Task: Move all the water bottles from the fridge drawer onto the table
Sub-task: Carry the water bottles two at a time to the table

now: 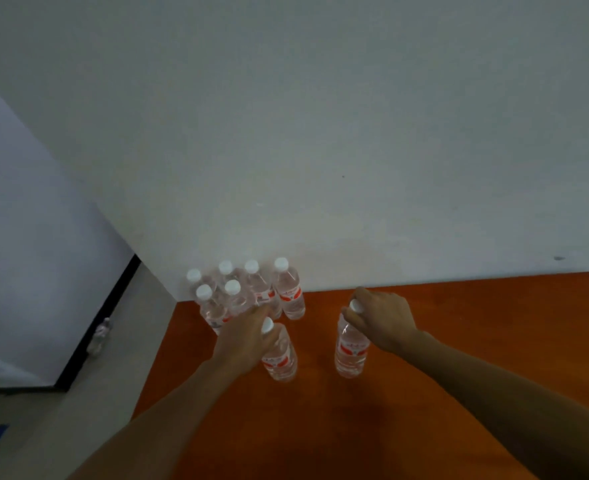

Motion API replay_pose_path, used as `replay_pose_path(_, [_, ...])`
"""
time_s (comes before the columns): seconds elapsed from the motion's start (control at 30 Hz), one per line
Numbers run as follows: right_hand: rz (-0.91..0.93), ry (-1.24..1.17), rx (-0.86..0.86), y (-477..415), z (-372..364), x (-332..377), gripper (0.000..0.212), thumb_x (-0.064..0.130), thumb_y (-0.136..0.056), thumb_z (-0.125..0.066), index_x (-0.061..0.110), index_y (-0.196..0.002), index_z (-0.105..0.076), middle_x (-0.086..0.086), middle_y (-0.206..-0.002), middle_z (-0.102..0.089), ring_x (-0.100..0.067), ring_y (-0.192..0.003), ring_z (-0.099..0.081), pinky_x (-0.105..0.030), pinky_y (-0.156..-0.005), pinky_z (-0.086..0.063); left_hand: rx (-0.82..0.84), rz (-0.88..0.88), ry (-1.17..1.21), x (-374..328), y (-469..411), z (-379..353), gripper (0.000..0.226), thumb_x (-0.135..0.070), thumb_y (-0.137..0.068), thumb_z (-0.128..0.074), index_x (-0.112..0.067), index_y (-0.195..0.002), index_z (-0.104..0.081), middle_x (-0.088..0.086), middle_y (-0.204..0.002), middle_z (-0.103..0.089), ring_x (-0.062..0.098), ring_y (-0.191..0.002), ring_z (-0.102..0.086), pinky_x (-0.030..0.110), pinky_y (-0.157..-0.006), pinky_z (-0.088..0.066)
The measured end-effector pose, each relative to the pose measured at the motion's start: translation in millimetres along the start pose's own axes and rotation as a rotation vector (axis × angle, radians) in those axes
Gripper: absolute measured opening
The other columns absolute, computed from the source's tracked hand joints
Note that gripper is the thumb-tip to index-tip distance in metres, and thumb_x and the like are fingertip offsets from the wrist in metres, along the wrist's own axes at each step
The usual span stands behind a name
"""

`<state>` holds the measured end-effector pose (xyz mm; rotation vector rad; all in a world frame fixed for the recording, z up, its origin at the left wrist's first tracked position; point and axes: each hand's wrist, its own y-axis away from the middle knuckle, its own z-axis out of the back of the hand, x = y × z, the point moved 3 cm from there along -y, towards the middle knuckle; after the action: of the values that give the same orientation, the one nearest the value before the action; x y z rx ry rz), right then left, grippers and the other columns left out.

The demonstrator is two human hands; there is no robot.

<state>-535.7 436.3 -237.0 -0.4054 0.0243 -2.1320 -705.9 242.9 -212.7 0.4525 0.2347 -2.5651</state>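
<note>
Desk (442,341), orange top, set against a pale wall (320,133). Item 1: cluster (248,292) of six capped water bottles, upright, packed tight at the desk's far left corner; likely grouped there to leave the rest of the top free for more. Item 2: left bottle (281,356), upright, just in front of the cluster. The left hand (246,341) grips it at the neck, fingers (256,317) curled round below the cap. Item 3: right bottle (352,351), upright, to the right of item 2 and apart from the cluster. The right hand (381,317) holds it from above, fingers (369,299) clamped round the cap. The top grips suit lowering each bottle straight down. Whether the bases touch the desk cannot be told. The fridge drawer is not in view, so the remaining count is unknown.
</note>
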Motion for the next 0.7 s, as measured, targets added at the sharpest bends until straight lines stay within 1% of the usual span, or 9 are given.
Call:
replay_pose_path(0.07, [-0.008, -0.007, -0.005, -22.6, -13.5, 3.5, 0.041, 0.058, -0.092, -0.043, 0.022, -0.107, -0.056, 0.004, -0.093, -0.068, -0.009, -0.069, -0.056, -0.018, -0.050, -0.032, 0.015, -0.009, -0.025, 11.2, -24.6, -4.7, 0.019, -0.043, -0.090, -0.056, -0.025, -0.097, -0.054, -0.011, -0.087, -0.054, 0.013, -0.077, -0.057, 0.025, -0.061, -0.038])
replay_pose_path(0.13, [-0.029, -0.024, -0.009, -42.4, -24.3, 7.3, 0.040, 0.057, -0.092, -0.046, 0.022, -0.109, -0.057, 0.002, -0.098, -0.069, -0.013, -0.076, -0.063, -0.022, -0.055, -0.038, 0.027, -0.009, -0.046, 21.9, -43.6, -11.0, 0.019, -0.042, -0.090, -0.055, -0.024, -0.097, -0.053, -0.011, -0.086, -0.050, 0.014, -0.075, -0.055, 0.029, -0.061, -0.039])
replay_pose_path(0.23, [-0.038, 0.000, -0.035, -76.3, -37.3, 13.5, 0.038, 0.056, -0.092, -0.046, 0.023, -0.106, -0.057, 0.001, -0.098, -0.069, -0.016, -0.080, -0.064, -0.025, -0.060, -0.038, 0.061, -0.032, -0.057, 35.0, -67.6, -20.7, 0.015, -0.041, -0.091, -0.054, -0.028, -0.090, -0.046, -0.007, -0.087, -0.058, 0.013, -0.072, -0.054, 0.031, -0.060, -0.042])
replay_pose_path(0.3, [-0.060, 0.011, -0.047, -99.4, -45.0, 17.8, 0.037, 0.056, -0.092, -0.046, 0.023, -0.106, -0.057, 0.000, -0.099, -0.068, -0.018, -0.082, -0.063, -0.027, -0.062, -0.036, 0.073, -0.036, -0.051, 43.5, -83.7, -25.4, 0.015, -0.041, -0.092, -0.052, -0.026, -0.092, -0.048, -0.005, -0.089, -0.062, 0.014, -0.072, -0.057, 0.033, -0.063, -0.049])
replay_pose_path(0.37, [-0.082, 0.017, -0.047, -117.6, -53.7, 22.7, 0.036, 0.054, -0.091, -0.047, 0.023, -0.108, -0.057, -0.001, -0.099, -0.067, -0.020, -0.082, -0.062, -0.028, -0.062, -0.035, 0.073, -0.044, -0.036, 51.4, -98.5, -27.6, 0.017, -0.042, -0.093, -0.051, -0.024, -0.094, -0.049, -0.004, -0.087, -0.062, 0.015, -0.073, -0.060, 0.036, -0.064, -0.052])
replay_pose_path(0.43, [-0.103, 0.029, -0.036, -130.2, -62.3, 27.3, 0.035, 0.051, -0.092, -0.048, 0.023, -0.110, -0.056, -0.003, -0.099, -0.066, -0.020, -0.081, -0.061, -0.027, -0.061, -0.035, 0.067, -0.080, -0.055, 57.3, -110.3, -28.9, 0.018, -0.041, -0.092, -0.052, -0.024, -0.094, -0.049, -0.003, -0.087, -0.062, 0.017, -0.074, -0.060, 0.036, -0.063, -0.050])
replay_pose_path(0.5, [-0.132, 0.032, -0.014, -139.9, -66.7, 31.8, 0.034, 0.050, -0.093, -0.048, 0.023, -0.112, -0.054, -0.002, -0.099, -0.065, -0.019, -0.080, -0.059, -0.028, -0.062, -0.039, 0.061, -0.136, -0.105, 61.8, -115.7, -30.6, 0.018, -0.041, -0.092, -0.051, -0.023, -0.097, -0.049, -0.002, -0.094, -0.063, 0.019, -0.075, -0.060, 0.034, -0.063, -0.048])
replay_pose_path(0.6, [-0.169, 0.038, 0.013, -148.6, -68.1, 37.7, 0.034, 0.051, -0.092, -0.049, 0.024, -0.113, -0.052, -0.002, -0.100, -0.064, -0.018, -0.081, -0.058, -0.029, -0.066, -0.045, 0.054, -0.229, -0.183, 67.4, -116.6, -33.1, 0.024, -0.042, -0.094, -0.047, -0.023, -0.106, -0.049, 0.001, -0.102, -0.064, 0.021, -0.081, -0.062, 0.037, -0.068, -0.050])
replay_pose_path(0.7, [-0.226, 0.046, 0.015, -150.4, -62.9, 40.5, 0.036, 0.051, -0.092, -0.050, 0.023, -0.116, -0.052, -0.003, -0.105, -0.061, -0.021, -0.086, -0.059, -0.030, -0.068, -0.043, 0.035, -0.329, -0.293, 72.7, -117.5, -33.4, 0.029, -0.043, -0.094, -0.047, -0.020, -0.112, -0.049, 0.003, -0.101, -0.065, 0.023, -0.085, -0.062, 0.038, -0.071, -0.050])
